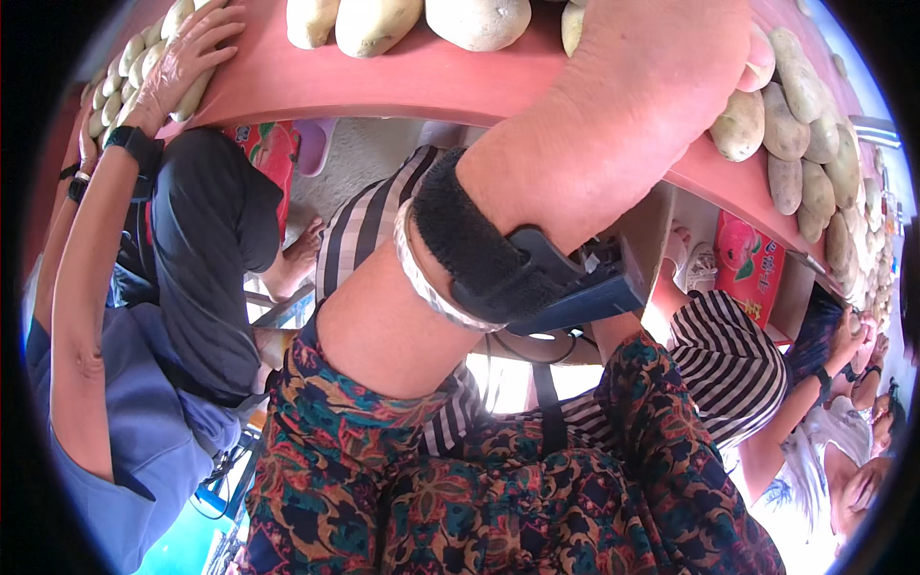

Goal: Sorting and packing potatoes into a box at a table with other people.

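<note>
My left hand [618, 108] and wrist loom large across the upper middle, over a pink-red tabletop [460, 86]; what its fingers hold runs out of view or is hidden. A black strap [467, 237] with a dark device and a white braided band circle the wrist. Of my right arm, a piece of forearm [617, 332] shows behind the left one. A fingertip [758, 61] touches or nears the pale potatoes [740, 126] at the right; whose hand it belongs to, I cannot tell. More potatoes [478, 21] lie along the top edge.
At the left, a co-worker's hand [176, 72] rests on piled potatoes [133, 65]. Another co-worker's hands [855, 338] are at the far right beside a long potato heap [819, 144]. Printed red cardboard boxes [747, 266] and a purple plastic container [313, 147] stand under the table.
</note>
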Demonstrator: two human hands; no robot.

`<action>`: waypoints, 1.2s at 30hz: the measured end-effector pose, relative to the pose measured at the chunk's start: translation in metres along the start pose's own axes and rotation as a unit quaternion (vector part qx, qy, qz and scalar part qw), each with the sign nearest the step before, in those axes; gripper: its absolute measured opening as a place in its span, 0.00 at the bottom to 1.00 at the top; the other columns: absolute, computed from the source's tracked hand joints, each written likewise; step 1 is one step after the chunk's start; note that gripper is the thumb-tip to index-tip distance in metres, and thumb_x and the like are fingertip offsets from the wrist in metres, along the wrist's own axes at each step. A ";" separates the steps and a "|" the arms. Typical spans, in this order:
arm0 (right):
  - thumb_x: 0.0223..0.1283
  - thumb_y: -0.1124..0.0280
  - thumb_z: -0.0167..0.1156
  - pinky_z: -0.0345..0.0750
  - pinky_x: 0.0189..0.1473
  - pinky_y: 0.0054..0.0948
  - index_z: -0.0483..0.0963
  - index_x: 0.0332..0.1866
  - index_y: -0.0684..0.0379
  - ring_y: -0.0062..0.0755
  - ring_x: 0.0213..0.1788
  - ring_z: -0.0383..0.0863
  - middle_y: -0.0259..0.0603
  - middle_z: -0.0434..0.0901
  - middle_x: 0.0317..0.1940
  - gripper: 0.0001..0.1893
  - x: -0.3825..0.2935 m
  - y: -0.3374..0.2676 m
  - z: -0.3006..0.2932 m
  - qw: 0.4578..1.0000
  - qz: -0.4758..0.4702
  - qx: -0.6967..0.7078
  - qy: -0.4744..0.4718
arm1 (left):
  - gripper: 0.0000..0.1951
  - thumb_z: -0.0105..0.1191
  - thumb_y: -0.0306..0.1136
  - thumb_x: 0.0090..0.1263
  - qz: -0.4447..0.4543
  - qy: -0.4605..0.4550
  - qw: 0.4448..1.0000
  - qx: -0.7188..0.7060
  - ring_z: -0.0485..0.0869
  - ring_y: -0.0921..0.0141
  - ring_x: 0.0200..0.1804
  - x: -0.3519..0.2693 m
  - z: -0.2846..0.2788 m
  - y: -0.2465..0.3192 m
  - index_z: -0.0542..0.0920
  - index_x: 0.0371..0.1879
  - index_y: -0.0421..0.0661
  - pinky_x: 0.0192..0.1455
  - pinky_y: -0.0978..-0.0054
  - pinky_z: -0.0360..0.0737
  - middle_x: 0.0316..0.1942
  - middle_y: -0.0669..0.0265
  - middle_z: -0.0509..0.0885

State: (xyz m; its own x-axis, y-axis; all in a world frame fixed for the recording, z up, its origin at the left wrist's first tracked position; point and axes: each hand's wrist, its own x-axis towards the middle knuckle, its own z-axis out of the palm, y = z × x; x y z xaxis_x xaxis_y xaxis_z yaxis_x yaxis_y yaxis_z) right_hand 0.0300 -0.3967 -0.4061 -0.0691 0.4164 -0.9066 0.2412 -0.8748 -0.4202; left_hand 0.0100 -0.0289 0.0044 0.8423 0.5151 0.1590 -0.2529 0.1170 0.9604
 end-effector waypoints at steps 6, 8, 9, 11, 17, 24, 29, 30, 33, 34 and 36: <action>0.51 0.44 0.75 0.75 0.61 0.34 0.84 0.58 0.59 0.32 0.56 0.80 0.37 0.85 0.55 0.34 -0.103 -0.097 -0.036 1.000 0.004 0.013 -0.027 | 0.13 0.48 0.31 0.72 0.043 -0.168 0.985 0.020 0.81 0.70 0.27 -0.019 0.089 -0.018 0.84 0.37 0.36 0.32 0.74 0.75 0.29 0.59 0.87; 0.50 0.45 0.76 0.75 0.61 0.33 0.84 0.57 0.59 0.32 0.56 0.79 0.36 0.85 0.55 0.34 -0.141 -0.124 -0.050 0.999 0.000 0.037 -0.037 | 0.13 0.48 0.31 0.72 0.030 -0.210 0.977 0.018 0.81 0.70 0.27 -0.023 0.120 -0.023 0.84 0.37 0.36 0.32 0.74 0.75 0.29 0.59 0.87; 0.49 0.45 0.77 0.75 0.61 0.33 0.84 0.57 0.59 0.31 0.56 0.79 0.35 0.85 0.55 0.34 -0.158 -0.133 -0.056 0.998 -0.007 0.053 -0.038 | 0.10 0.51 0.28 0.65 -0.048 -0.213 0.976 0.009 0.83 0.71 0.24 -0.021 0.127 -0.025 0.84 0.31 0.33 0.26 0.76 0.74 0.27 0.57 0.88; 0.48 0.46 0.78 0.74 0.60 0.32 0.84 0.57 0.60 0.30 0.55 0.78 0.34 0.85 0.55 0.34 -0.186 -0.143 -0.069 0.995 -0.029 0.085 -0.040 | 0.11 0.54 0.29 0.63 -0.025 -0.182 0.982 -0.047 0.81 0.73 0.23 -0.025 0.136 -0.026 0.82 0.22 0.33 0.25 0.75 0.74 0.24 0.58 0.86; 0.62 0.51 0.71 0.73 0.68 0.34 0.80 0.61 0.69 0.33 0.61 0.80 0.45 0.84 0.58 0.32 -0.257 -0.126 -0.085 0.907 -0.258 0.331 0.004 | 0.13 0.62 0.41 0.71 -0.089 -0.233 0.967 0.050 0.82 0.79 0.29 -0.029 0.128 -0.027 0.86 0.38 0.42 0.32 0.81 0.77 0.32 0.68 0.89; 0.58 0.28 0.61 0.76 0.64 0.39 0.78 0.53 0.70 0.47 0.61 0.80 0.61 0.79 0.62 0.45 -0.337 -0.132 -0.071 0.716 -0.473 0.499 0.115 | 0.16 0.58 0.37 0.76 0.037 -0.182 0.974 0.132 0.79 0.78 0.38 -0.048 0.133 -0.019 0.81 0.53 0.37 0.41 0.78 0.77 0.36 0.67 0.83; 0.69 0.33 0.55 0.85 0.52 0.38 0.76 0.56 0.68 0.42 0.52 0.86 0.50 0.83 0.51 0.39 -0.363 -0.158 -0.080 0.578 -0.533 0.597 0.159 | 0.31 0.60 0.43 0.75 0.154 -0.199 0.938 0.239 0.82 0.69 0.49 -0.059 0.137 -0.031 0.69 0.70 0.34 0.52 0.73 0.79 0.51 0.57 0.82; 0.71 0.35 0.54 0.85 0.52 0.36 0.76 0.58 0.67 0.40 0.52 0.86 0.48 0.83 0.50 0.37 -0.366 -0.165 -0.085 0.557 -0.520 0.622 0.179 | 0.35 0.63 0.46 0.72 0.140 -0.172 0.961 0.166 0.83 0.67 0.42 -0.059 0.144 -0.038 0.68 0.70 0.35 0.45 0.71 0.82 0.49 0.53 0.83; 0.74 0.46 0.56 0.83 0.54 0.34 0.75 0.63 0.63 0.34 0.53 0.85 0.47 0.83 0.54 0.29 -0.371 -0.187 -0.101 0.651 -0.470 0.520 0.291 | 0.35 0.63 0.47 0.72 0.160 -0.125 0.971 0.123 0.86 0.68 0.37 -0.056 0.149 -0.048 0.66 0.69 0.38 0.38 0.72 0.84 0.44 0.53 0.85; 0.72 0.50 0.60 0.79 0.61 0.35 0.76 0.63 0.65 0.35 0.59 0.83 0.51 0.80 0.61 0.28 -0.372 -0.193 -0.104 0.690 -0.464 0.483 0.275 | 0.31 0.61 0.44 0.74 -0.014 -0.106 0.993 0.045 0.86 0.70 0.40 -0.055 0.147 -0.048 0.67 0.68 0.38 0.39 0.73 0.84 0.44 0.56 0.85; 0.70 0.50 0.62 0.76 0.65 0.36 0.77 0.62 0.68 0.37 0.62 0.81 0.52 0.79 0.63 0.29 -0.371 -0.206 -0.104 0.714 -0.473 0.375 0.354 | 0.17 0.50 0.41 0.80 -0.149 -0.050 0.984 -0.083 0.74 0.83 0.27 -0.057 0.152 -0.050 0.72 0.59 0.42 0.20 0.84 0.65 0.38 0.69 0.80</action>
State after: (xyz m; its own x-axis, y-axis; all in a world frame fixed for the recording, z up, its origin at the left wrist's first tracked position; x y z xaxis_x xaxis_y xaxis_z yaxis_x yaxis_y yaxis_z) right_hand 0.1069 -0.3456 0.0212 0.7141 0.6970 -0.0657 -0.1936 0.1064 -0.9753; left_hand 0.0464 -0.1930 -0.0176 0.9316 0.3512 -0.0940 -0.0547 0.3912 0.9187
